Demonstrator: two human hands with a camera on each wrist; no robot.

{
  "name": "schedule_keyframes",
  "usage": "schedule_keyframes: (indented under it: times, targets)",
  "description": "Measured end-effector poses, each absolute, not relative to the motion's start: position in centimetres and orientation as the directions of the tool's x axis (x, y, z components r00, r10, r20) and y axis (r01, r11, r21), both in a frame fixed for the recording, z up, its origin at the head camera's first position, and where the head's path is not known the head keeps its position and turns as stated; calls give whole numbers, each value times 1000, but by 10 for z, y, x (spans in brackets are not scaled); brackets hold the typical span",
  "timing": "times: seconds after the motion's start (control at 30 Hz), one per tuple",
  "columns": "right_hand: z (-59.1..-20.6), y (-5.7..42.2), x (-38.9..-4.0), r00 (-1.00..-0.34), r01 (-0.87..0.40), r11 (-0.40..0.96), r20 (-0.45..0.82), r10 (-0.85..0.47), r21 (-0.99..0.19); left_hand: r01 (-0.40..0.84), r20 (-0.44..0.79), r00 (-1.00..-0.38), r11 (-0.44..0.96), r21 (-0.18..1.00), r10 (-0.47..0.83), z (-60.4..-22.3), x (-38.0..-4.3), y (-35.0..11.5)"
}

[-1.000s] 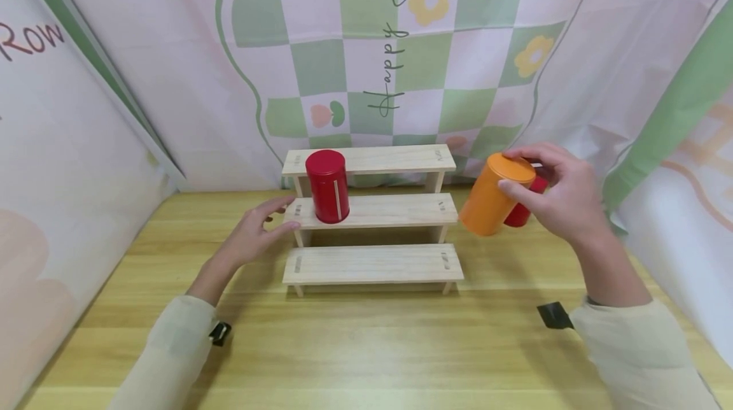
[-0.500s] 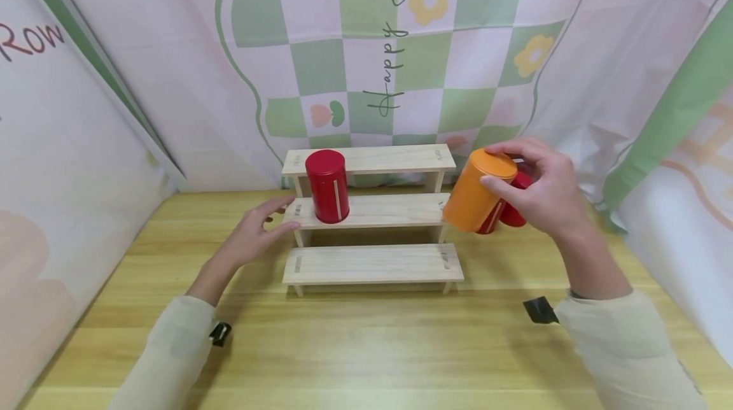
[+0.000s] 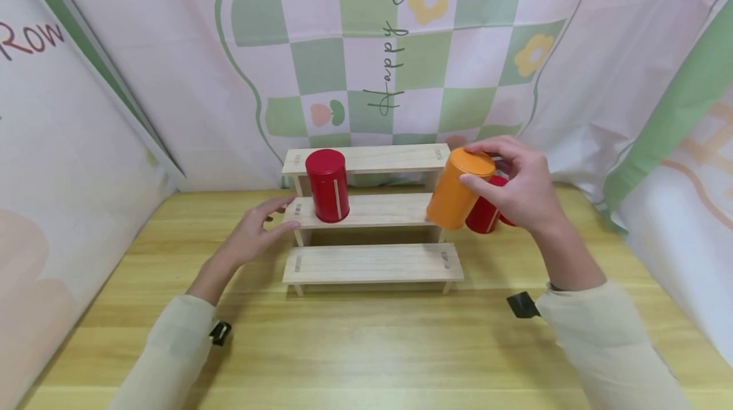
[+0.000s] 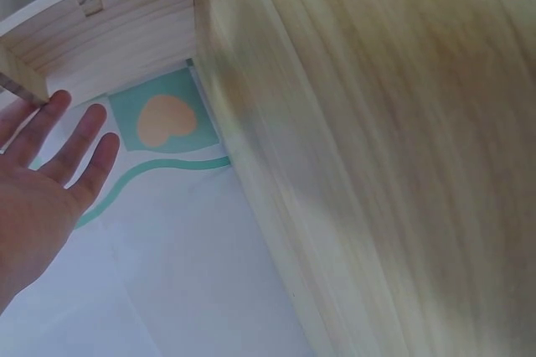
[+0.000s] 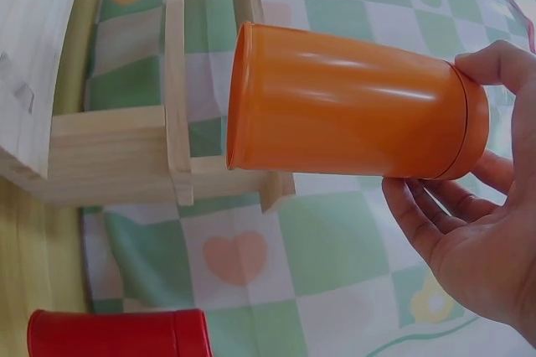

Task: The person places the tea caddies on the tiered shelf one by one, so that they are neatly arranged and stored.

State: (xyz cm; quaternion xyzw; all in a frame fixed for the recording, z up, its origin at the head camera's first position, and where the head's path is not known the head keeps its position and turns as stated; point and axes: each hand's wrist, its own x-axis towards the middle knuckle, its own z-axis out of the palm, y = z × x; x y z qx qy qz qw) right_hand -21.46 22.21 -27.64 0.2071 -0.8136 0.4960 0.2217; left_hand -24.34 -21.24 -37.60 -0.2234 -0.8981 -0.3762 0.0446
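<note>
An orange canister [image 3: 458, 193] with a lid is gripped near its top by my right hand [image 3: 515, 184], thumb on one side and fingers on the other. It leans slightly and overlaps the right end of the middle shelf in the head view. The right wrist view shows the canister's bare side and the hand [image 5: 494, 198] around its lid end. My left hand [image 3: 258, 232] touches the left end of the middle tier of a wooden three-step rack [image 3: 372, 263], fingers extended. A red canister [image 3: 328, 187] stands upright on that tier's left part.
Right of the rack, a red canister [image 3: 482, 216] stands on the wooden table [image 3: 366, 346], with another red one [image 3: 506, 221] mostly hidden behind my right hand. A checkered cloth [image 3: 372, 53] hangs close behind the rack.
My right hand has carried the orange canister leftward, from beside the rack to the right end of its middle tier. More of the red canister behind it shows. The left hand stays put.
</note>
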Motion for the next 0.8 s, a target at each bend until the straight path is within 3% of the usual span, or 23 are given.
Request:
schedule_keyframes:
  times: [0.53,0.8]
  targets:
    - [-279,204,-226,-818,-571,335,556,-148,-750,426,234,-899,619,660,369,-375,-243,-213]
    - [-280,197,-232,-812,-577,356,564,-150,-736,423,232,-901,620,662,367,-375,-244,-213]
